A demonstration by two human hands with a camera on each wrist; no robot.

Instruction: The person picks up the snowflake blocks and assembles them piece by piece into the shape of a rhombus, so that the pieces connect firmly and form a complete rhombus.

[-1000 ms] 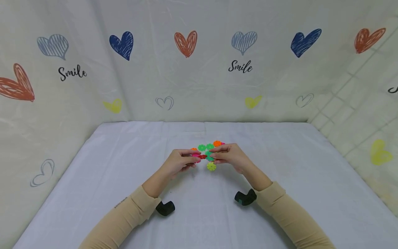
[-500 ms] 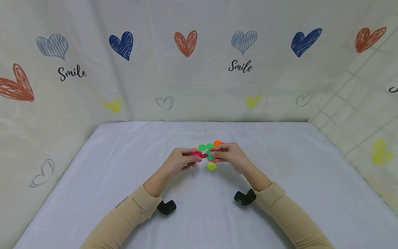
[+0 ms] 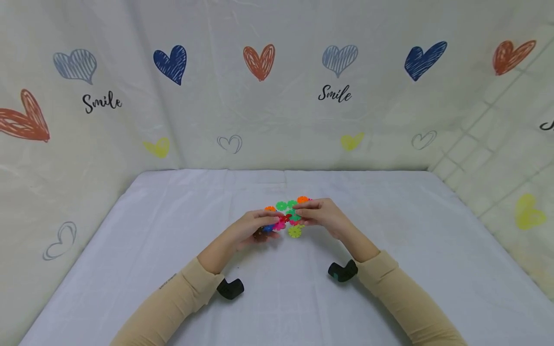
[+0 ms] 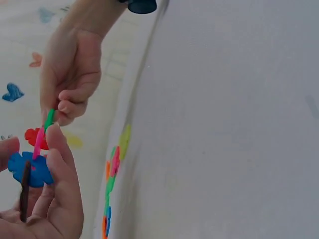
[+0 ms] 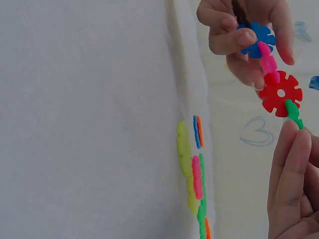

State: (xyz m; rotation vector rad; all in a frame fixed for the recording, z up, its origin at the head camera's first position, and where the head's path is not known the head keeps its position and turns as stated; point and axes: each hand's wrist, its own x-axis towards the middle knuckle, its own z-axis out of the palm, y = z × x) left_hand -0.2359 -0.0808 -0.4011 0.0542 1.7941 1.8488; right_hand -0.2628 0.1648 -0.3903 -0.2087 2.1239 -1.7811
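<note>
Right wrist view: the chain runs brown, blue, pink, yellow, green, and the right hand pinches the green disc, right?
Not quite: the right wrist view shows a red disc, not a yellow one, between the pink disc and the green disc. The rest stands: brown disc and blue disc come first, and the right hand pinches the green.

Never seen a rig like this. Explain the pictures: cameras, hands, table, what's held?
No robot here: a person works with a bare left hand and right hand. The widest picture comes from a head-worn camera looking forward and down; the other two come from a camera on each wrist. On the white-covered table lie notched discs, among them a yellow disc and an orange disc. Held above it is a short chain, linked in order: brown disc, blue disc, pink, red disc, green disc. The left hand holds the brown-and-blue end; the right hand pinches the green disc.
</note>
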